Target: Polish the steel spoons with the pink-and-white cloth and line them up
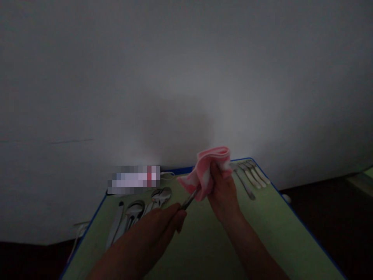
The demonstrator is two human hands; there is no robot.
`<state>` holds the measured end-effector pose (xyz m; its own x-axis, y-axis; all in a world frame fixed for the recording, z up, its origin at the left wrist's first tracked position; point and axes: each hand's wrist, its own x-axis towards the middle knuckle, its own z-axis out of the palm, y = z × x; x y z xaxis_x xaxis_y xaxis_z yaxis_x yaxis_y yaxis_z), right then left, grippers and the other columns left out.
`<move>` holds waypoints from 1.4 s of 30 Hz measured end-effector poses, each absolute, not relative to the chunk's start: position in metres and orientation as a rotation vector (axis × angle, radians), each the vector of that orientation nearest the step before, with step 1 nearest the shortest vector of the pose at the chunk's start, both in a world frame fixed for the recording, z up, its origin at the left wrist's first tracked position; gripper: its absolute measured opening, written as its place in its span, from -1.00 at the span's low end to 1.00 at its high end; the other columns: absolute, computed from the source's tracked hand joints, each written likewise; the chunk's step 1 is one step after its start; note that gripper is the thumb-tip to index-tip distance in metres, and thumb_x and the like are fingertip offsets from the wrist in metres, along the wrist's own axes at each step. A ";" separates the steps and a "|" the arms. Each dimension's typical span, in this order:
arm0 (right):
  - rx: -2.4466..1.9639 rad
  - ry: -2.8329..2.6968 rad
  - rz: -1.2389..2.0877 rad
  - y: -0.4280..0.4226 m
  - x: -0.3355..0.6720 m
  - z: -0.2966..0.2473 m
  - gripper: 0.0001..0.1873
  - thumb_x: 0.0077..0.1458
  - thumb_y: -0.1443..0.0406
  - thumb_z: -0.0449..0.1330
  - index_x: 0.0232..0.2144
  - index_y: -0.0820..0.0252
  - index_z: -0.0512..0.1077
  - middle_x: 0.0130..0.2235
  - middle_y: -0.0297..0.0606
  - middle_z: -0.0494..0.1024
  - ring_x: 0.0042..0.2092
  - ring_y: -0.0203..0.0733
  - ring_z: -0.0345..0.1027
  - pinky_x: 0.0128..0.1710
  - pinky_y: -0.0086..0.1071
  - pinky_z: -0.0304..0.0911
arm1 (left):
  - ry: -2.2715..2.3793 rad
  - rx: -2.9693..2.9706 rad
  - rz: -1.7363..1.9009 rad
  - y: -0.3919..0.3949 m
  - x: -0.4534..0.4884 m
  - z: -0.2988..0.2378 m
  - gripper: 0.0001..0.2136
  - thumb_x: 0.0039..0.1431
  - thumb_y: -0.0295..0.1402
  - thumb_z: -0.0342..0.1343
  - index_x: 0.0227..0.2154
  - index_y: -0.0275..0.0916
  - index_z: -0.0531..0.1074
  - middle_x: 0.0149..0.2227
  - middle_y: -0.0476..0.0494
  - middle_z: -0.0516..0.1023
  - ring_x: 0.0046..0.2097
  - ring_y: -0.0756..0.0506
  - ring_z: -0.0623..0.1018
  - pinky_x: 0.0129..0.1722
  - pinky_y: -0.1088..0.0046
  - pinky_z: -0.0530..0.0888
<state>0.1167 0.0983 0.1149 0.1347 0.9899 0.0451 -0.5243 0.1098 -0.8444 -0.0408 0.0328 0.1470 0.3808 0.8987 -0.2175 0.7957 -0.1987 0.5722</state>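
Observation:
In the head view my left hand (171, 217) is closed round the handle of a slim metal piece of cutlery (189, 199). Its far end disappears into a pink and white cloth (205, 167), so I cannot tell what kind it is. My right hand (223, 192) grips the folded cloth, thumb on top, wrapped about that hidden end. Both hands are above the middle of a pale green table (201, 241). Several spoons (161, 196) lie beyond my left forearm, beside a knife (116, 221).
On the table's far right lie several forks (250, 175) and another metal utensil (246, 186). A pixelated, lit object (134, 181) with a white cable (168, 175) stands at the back left. A grey wall (186, 77) rises behind the blue table edge (182, 171).

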 end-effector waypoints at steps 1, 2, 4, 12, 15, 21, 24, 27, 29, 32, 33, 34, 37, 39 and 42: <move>-0.746 -0.772 1.347 0.100 0.123 0.116 -0.79 -0.02 0.17 0.16 -0.40 0.20 0.40 -0.47 -0.37 0.44 -0.45 -0.33 0.27 -0.44 -0.46 0.19 | 1.472 2.035 0.211 0.033 -0.042 0.147 -0.73 0.26 -0.19 -0.23 -0.36 -0.16 0.32 -0.38 0.01 0.49 -0.35 -0.05 0.47 -0.34 0.45 0.30; -0.702 -0.821 1.389 0.103 0.133 0.117 -0.80 -0.04 0.20 0.18 -0.37 0.20 0.42 -0.41 -0.34 0.48 -0.39 -0.30 0.32 -0.37 -0.44 0.23 | 1.493 2.040 0.204 0.032 -0.043 0.147 -0.73 0.26 -0.19 -0.23 -0.35 -0.16 0.33 -0.37 0.00 0.49 -0.34 -0.06 0.47 -0.34 0.44 0.30; -0.687 -1.010 1.444 0.106 0.159 0.120 -0.82 -0.09 0.26 0.22 -0.36 0.20 0.45 -0.33 -0.30 0.52 -0.31 -0.24 0.36 -0.27 -0.38 0.25 | 1.518 2.047 0.176 0.032 -0.045 0.148 -0.72 0.25 -0.18 -0.23 -0.36 -0.15 0.35 -0.38 -0.01 0.50 -0.35 -0.08 0.48 -0.34 0.42 0.31; -0.824 -2.120 1.154 0.097 0.213 0.139 -0.66 -0.03 0.44 0.12 -0.17 0.09 0.45 -0.14 -0.29 0.52 -0.13 -0.20 0.37 -0.09 -0.31 0.21 | 1.525 2.090 0.273 0.037 -0.059 0.148 -0.74 0.17 -0.18 -0.13 -0.42 -0.12 0.43 -0.36 -0.01 0.54 -0.30 -0.10 0.50 -0.31 0.46 0.36; -0.873 -2.129 1.074 0.096 0.208 0.137 -0.63 -0.06 0.46 0.14 -0.17 0.06 0.45 -0.14 -0.32 0.53 -0.12 -0.20 0.37 -0.09 -0.32 0.22 | 1.527 2.111 0.317 0.037 -0.062 0.149 -0.74 0.18 -0.18 -0.12 -0.42 -0.15 0.42 -0.39 -0.02 0.53 -0.32 -0.09 0.49 -0.32 0.46 0.35; -0.772 -2.205 1.158 0.092 0.204 0.134 -0.59 -0.01 0.43 0.14 -0.07 0.05 0.37 -0.03 -0.29 0.45 -0.04 -0.22 0.32 -0.02 -0.30 0.19 | 1.501 2.170 0.350 0.033 -0.064 0.153 -0.74 0.22 -0.19 -0.15 -0.38 -0.16 0.40 -0.36 -0.04 0.51 -0.31 -0.08 0.47 -0.29 0.44 0.35; -0.699 -2.256 1.108 0.090 0.203 0.134 -0.61 0.06 0.42 0.08 -0.04 0.06 0.34 0.02 -0.27 0.38 0.04 -0.23 0.22 0.06 -0.27 0.09 | 1.498 2.189 0.362 0.032 -0.064 0.154 -0.74 0.23 -0.20 -0.15 -0.37 -0.16 0.40 -0.36 -0.04 0.52 -0.32 -0.08 0.48 -0.29 0.44 0.36; -0.731 -2.285 1.080 0.089 0.202 0.134 -0.63 0.08 0.40 0.07 -0.04 0.06 0.33 -0.02 -0.26 0.38 0.04 -0.22 0.19 0.07 -0.25 0.06 | 1.513 2.187 0.335 0.032 -0.064 0.153 -0.73 0.23 -0.19 -0.16 -0.37 -0.16 0.40 -0.37 -0.05 0.52 -0.33 -0.08 0.48 -0.29 0.42 0.36; -0.821 -2.228 1.105 0.090 0.201 0.134 -0.64 0.05 0.35 0.11 -0.05 0.06 0.33 -0.06 -0.26 0.41 -0.01 -0.21 0.23 0.02 -0.26 0.11 | 1.541 2.176 0.322 0.031 -0.065 0.153 -0.72 0.22 -0.18 -0.16 -0.35 -0.16 0.41 -0.34 -0.06 0.53 -0.30 -0.10 0.49 -0.25 0.40 0.37; -0.990 -2.038 1.089 0.093 0.196 0.135 -0.65 -0.04 0.26 0.21 -0.13 0.10 0.36 -0.15 -0.27 0.47 -0.14 -0.19 0.32 -0.12 -0.29 0.20 | 1.583 2.147 0.317 0.030 -0.065 0.154 -0.72 0.23 -0.17 -0.17 -0.28 -0.14 0.42 -0.26 -0.08 0.53 -0.23 -0.12 0.49 -0.19 0.36 0.36; -1.034 -1.970 1.070 0.094 0.193 0.134 -0.66 -0.06 0.23 0.23 -0.17 0.12 0.38 -0.19 -0.28 0.49 -0.18 -0.19 0.33 -0.17 -0.30 0.22 | 1.588 2.142 0.325 0.030 -0.065 0.154 -0.72 0.23 -0.18 -0.17 -0.26 -0.14 0.41 -0.25 -0.08 0.53 -0.22 -0.12 0.49 -0.18 0.36 0.36; -1.059 -1.909 1.059 0.095 0.190 0.133 -0.69 -0.08 0.21 0.24 -0.22 0.13 0.40 -0.24 -0.29 0.50 -0.21 -0.19 0.34 -0.20 -0.31 0.22 | 1.586 2.139 0.335 0.030 -0.064 0.154 -0.72 0.24 -0.19 -0.19 -0.26 -0.14 0.41 -0.24 -0.08 0.53 -0.22 -0.12 0.48 -0.18 0.36 0.36; -0.956 -1.720 1.194 0.096 0.182 0.127 -0.78 -0.04 0.20 0.20 -0.29 0.14 0.42 -0.27 -0.29 0.51 -0.22 -0.20 0.36 -0.20 -0.32 0.23 | 1.557 2.157 0.368 0.031 -0.064 0.155 -0.71 0.25 -0.20 -0.22 -0.31 -0.17 0.39 -0.30 -0.08 0.52 -0.28 -0.10 0.48 -0.23 0.40 0.36; -0.758 -1.588 1.387 0.095 0.178 0.121 -0.80 -0.02 0.22 0.19 -0.30 0.13 0.40 -0.21 -0.27 0.50 -0.16 -0.19 0.36 -0.14 -0.30 0.23 | 1.549 2.164 0.379 0.032 -0.065 0.156 -0.71 0.25 -0.20 -0.22 -0.36 -0.18 0.37 -0.34 -0.07 0.51 -0.31 -0.09 0.47 -0.27 0.41 0.35; -0.582 -1.431 1.553 0.095 0.176 0.112 -0.79 -0.05 0.22 0.22 -0.30 0.12 0.37 -0.22 -0.29 0.49 -0.18 -0.22 0.38 -0.16 -0.33 0.25 | 1.540 2.159 0.374 0.029 -0.068 0.157 -0.71 0.25 -0.19 -0.22 -0.40 -0.18 0.34 -0.40 -0.04 0.49 -0.34 -0.08 0.46 -0.31 0.43 0.32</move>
<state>0.1761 0.0952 0.1124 -0.4693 0.8515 0.2340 -0.3027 0.0938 -0.9485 -0.0682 0.0295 0.1575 0.3369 0.9405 -0.0439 0.8158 -0.2683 0.5123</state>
